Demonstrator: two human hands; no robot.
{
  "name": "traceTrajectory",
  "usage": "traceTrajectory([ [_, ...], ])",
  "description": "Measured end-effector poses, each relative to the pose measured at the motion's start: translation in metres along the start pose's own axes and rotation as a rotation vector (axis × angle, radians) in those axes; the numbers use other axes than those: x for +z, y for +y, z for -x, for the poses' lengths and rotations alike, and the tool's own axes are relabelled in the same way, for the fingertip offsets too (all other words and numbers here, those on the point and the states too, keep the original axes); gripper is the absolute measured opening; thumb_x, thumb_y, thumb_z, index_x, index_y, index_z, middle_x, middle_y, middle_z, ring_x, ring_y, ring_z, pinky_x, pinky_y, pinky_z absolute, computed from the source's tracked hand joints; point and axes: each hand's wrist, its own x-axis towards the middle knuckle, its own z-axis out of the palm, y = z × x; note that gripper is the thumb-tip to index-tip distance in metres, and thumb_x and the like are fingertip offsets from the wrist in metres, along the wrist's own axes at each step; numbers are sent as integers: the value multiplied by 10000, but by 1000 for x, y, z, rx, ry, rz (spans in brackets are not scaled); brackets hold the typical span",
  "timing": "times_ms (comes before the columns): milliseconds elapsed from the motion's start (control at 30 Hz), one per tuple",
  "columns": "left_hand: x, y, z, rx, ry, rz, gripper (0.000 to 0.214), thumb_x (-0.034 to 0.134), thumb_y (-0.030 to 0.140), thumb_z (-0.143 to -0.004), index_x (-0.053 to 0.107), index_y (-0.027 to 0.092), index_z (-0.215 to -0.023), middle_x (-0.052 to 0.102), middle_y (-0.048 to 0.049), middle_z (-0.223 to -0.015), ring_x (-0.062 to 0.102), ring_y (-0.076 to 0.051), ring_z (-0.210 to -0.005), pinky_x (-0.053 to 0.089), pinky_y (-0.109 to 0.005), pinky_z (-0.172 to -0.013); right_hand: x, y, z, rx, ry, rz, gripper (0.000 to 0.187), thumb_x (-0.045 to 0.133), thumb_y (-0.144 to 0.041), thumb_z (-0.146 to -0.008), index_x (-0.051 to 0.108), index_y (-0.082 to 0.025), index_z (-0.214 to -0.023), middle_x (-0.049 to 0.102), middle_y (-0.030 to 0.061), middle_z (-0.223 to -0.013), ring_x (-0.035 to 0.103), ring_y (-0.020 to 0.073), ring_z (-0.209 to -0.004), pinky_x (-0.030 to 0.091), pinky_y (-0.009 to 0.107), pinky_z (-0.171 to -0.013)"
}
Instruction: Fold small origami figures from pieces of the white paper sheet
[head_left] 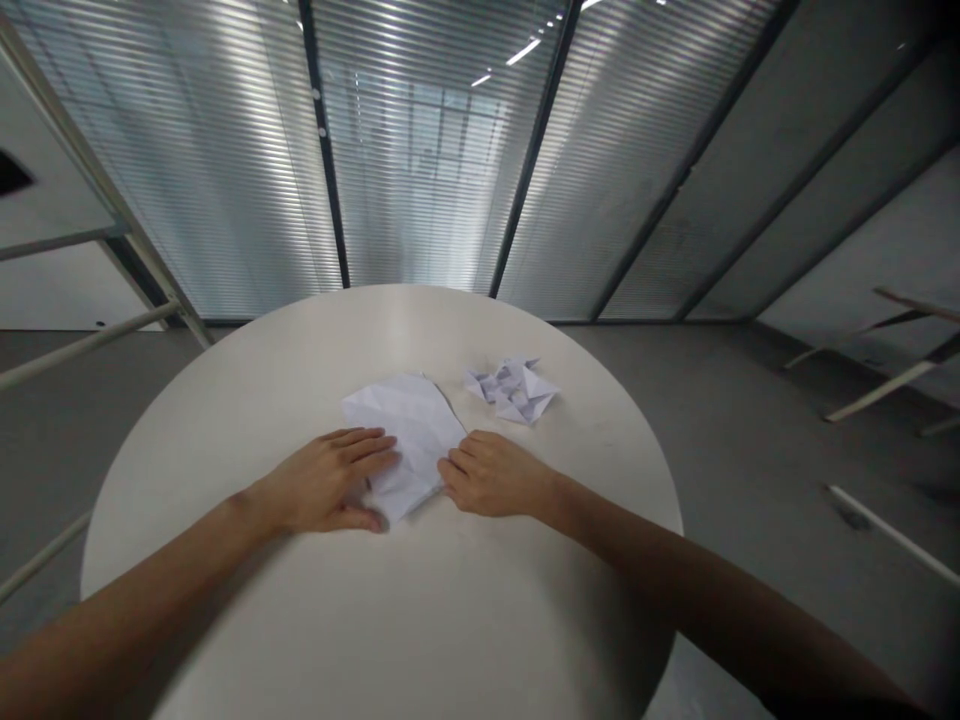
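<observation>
A creased white sheet of paper [409,425] lies on the round white table [300,600], partly folded. My left hand [326,485] rests flat on the sheet's left edge, fingers stretched out and pointing right. My right hand [491,475] presses on the sheet's right edge, its fingers curled and pressed together onto the paper. The two hands nearly meet over the sheet's near corner. A second piece of paper, a crumpled folded figure [514,390], lies untouched on the table, just behind my right hand.
The table's far edge stands close to a glass wall with blinds [420,160]. Grey floor surrounds the table. Pale rails [82,345] run at the left, and wooden furniture legs [892,375] show at the far right.
</observation>
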Motion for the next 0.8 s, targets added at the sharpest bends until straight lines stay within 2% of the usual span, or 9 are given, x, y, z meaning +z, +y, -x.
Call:
traceTrajectory([
  [100, 1, 0, 1, 14, 38, -42, 569, 515, 549, -840, 511, 180, -1273, 543, -144, -1316, 528, -292, -1194, 414, -476, -1015, -1, -3, -5, 35, 42, -59, 216, 432, -189, -900, 607, -159, -778, 639, 78, -684, 577, 188, -675, 393, 328, -656],
  [200, 4, -3, 4, -17, 75, -53, 343, 469, 293, -895, 563, 209, -1214, 607, -94, -1245, 580, -247, -1125, 451, -440, -978, -7, -3, -7, 102, 87, -283, 249, 458, -354, -918, 616, -163, -893, 665, 80, -807, 596, 194, -778, 425, 329, -740],
  [233, 5, -5, 5, -30, 90, -41, 335, 462, 243, -890, 572, 215, -1205, 621, -83, -1226, 588, -236, -1110, 457, -428, -971, -10, -1, -6, 114, 101, -381, 323, 503, -449, -885, 604, -162, -991, 669, 92, -910, 597, 207, -865, 428, 339, -799],
  [300, 5, -9, 8, -59, 131, 8, 330, 464, 223, -884, 582, 214, -1192, 640, -79, -1193, 603, -225, -1082, 465, -406, -958, -12, 5, -3, 132, 110, -546, 644, 616, -597, -746, 507, -169, -1215, 606, 122, -1163, 540, 247, -1076, 391, 378, -934],
  [400, 4, -14, 10, -102, 197, 141, 308, 425, 240, -907, 599, 201, -1159, 661, -81, -1139, 615, -200, -1043, 477, -350, -930, -8, 16, 0, 208, 76, -657, 944, 724, -608, -609, 354, -209, -1380, 457, 131, -1375, 416, 286, -1247, 314, 426, -1033],
  [467, 5, -15, 8, -171, 214, 232, 297, 378, 265, -931, 640, 178, -1045, 686, -73, -1020, 638, -173, -926, 502, -294, -839, -1, 21, 0, 299, 61, -704, 854, 737, -545, -637, 402, -227, -1356, 489, 114, -1350, 453, 281, -1212, 345, 420, -1010],
  [600, 10, -17, 2, -462, 247, 351, 348, 414, 396, -914, 621, 142, -796, 624, -8, -686, 566, -117, -597, 454, -219, -568, 12, 23, -12, 582, 96, -842, 320, 579, -386, -836, 598, -178, -1079, 671, 65, -982, 618, 198, -835, 476, 326, -746],
  [700, 13, -17, -4, -644, 292, 374, 386, 484, 444, -864, 565, 146, -1095, 606, 12, -658, 538, -122, -549, 426, -228, -523, 18, 20, -22, 770, 179, -850, 317, 543, -294, -855, 543, -153, -1139, 658, 22, -765, 590, 157, -644, 470, 291, -630],
  [800, 14, -16, -10, -720, 319, 214, 713, 535, 421, -831, 254, 133, -1420, 661, -50, -824, 599, -181, -669, 483, -307, -622, 21, 14, -27, 879, 231, -649, 592, 579, -230, -810, 360, -125, -1350, 642, 19, -740, 589, 188, -686, 490, 355, -721],
])
